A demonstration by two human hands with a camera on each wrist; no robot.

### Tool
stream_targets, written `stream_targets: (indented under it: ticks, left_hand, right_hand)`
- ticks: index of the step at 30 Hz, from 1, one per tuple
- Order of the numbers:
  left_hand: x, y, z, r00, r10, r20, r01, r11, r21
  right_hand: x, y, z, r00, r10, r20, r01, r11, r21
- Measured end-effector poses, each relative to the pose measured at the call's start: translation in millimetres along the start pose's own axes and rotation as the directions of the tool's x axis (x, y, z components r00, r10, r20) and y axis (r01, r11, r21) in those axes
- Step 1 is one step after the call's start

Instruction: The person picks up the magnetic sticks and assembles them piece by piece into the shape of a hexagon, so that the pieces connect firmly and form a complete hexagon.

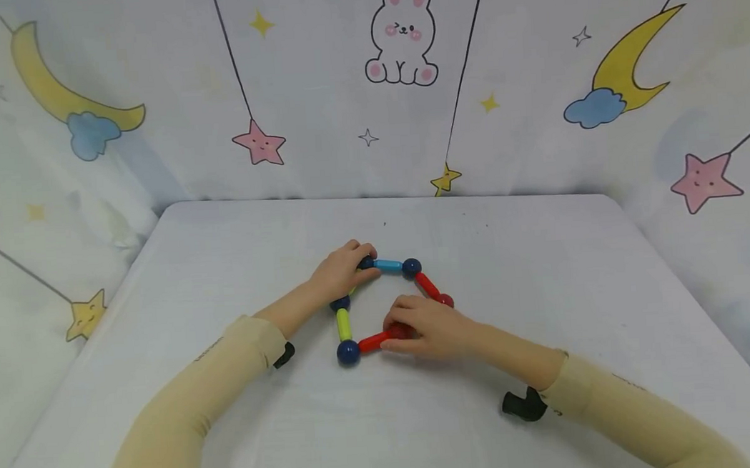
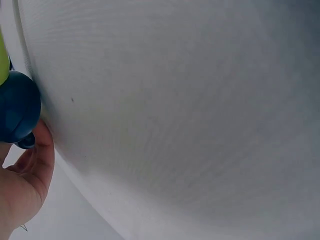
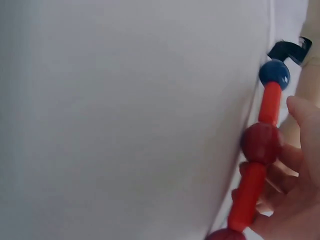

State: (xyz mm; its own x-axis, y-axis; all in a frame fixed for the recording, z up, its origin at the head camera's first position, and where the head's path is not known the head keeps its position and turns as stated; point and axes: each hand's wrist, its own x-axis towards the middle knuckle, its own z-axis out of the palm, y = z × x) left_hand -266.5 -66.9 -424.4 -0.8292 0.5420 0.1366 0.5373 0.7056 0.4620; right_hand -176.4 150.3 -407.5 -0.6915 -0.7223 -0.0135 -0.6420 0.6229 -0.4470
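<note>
A closed ring of magnetic building sticks and balls lies on the white table. My left hand [image 1: 341, 270] grips a dark blue ball [image 1: 367, 262] at its far left corner, fingers and thumb around it. From there a light blue stick [image 1: 388, 265] runs to another dark blue ball [image 1: 412, 267]. My right hand [image 1: 435, 327] curls its fingers round a red stick [image 3: 248, 195] beside a red ball [image 3: 262, 143], partly covering both in the head view. A yellow-green stick [image 1: 344, 324] and a red stick [image 1: 374, 342] meet at the near blue ball [image 1: 348, 352].
White cloth covers the table [image 1: 221, 243]. Behind it hangs a backdrop printed with a rabbit [image 1: 404, 35], moons and stars. Black straps [image 1: 524, 404] stick out below the sleeves [image 1: 630, 404].
</note>
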Motion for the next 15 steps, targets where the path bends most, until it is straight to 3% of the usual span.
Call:
stream_targets:
  ticks: [5,11,13,15]
  left_hand:
    - [0.3,3.7,1.3,1.000,-0.023,-0.005,0.023,1.000,0.005]
    - [1.8,7.4,3.8,0.999,-0.027,-0.026,0.028,1.000,0.012]
    - [2.9,7.6,4.5,0.999,-0.042,-0.024,0.042,0.999,-0.008]
    - [3.2,7.4,4.0,0.998,-0.068,-0.002,0.068,0.997,-0.035]
  right_hand:
    - [-9.1,5.4,7.0,0.999,-0.043,0.018,0.043,0.999,0.003]
    - [-15.2,14.1,1.7,0.992,-0.082,0.097,0.079,0.996,0.035]
    - [-18.6,14.4,-0.7,0.993,-0.077,0.087,0.073,0.996,0.049]
    - [-22.2,15.8,-2.5,0.998,-0.054,0.027,0.053,0.997,0.049]
